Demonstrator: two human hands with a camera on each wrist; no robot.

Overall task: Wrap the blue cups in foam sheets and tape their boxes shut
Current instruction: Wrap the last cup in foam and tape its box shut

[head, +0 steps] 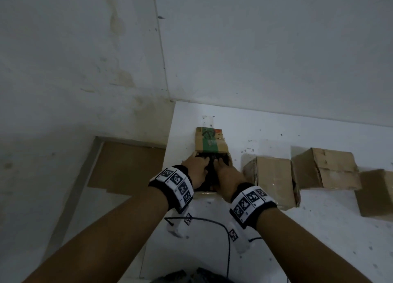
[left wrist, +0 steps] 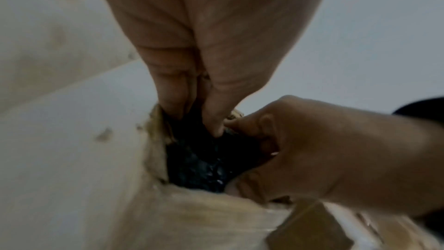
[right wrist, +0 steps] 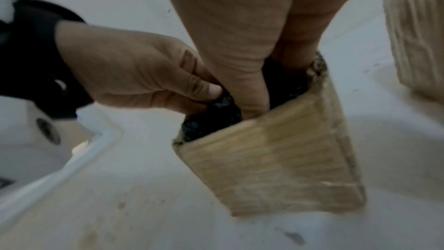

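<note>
On white desk (head: 319, 240), near left edge, open cardboard box (right wrist: 276, 159) stood, far flap raised. Both hands pushed dark wrapped bundle (left wrist: 204, 163) inside box: left hand (head: 196, 170) grip pinching bundle top, right hand (head: 228, 176) fingers tucked in beside it. Three more boxes (head: 274, 178) lined up to right.
</note>
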